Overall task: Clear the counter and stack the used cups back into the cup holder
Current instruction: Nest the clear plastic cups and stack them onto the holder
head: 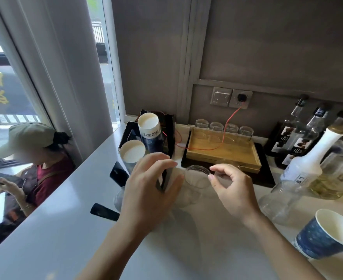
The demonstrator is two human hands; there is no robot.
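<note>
right hand fingers pinch the clear cup rim, can't tell if left hand grips; flimsy plastic might buckle or tip.

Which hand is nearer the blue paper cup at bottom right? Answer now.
Right. The right hand, pinching the clear cup, sits up-left of the blue paper cup; the left hand lies farther left.

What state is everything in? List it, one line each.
Clear cup: empty, rim pinched by right hand.
Left hand: against the cup's side, grip unclear.
Blue cup: empty, unstacked.
Holder cups: stacked, top one empty.
Socket: in use.
White bottle: capped.
</note>
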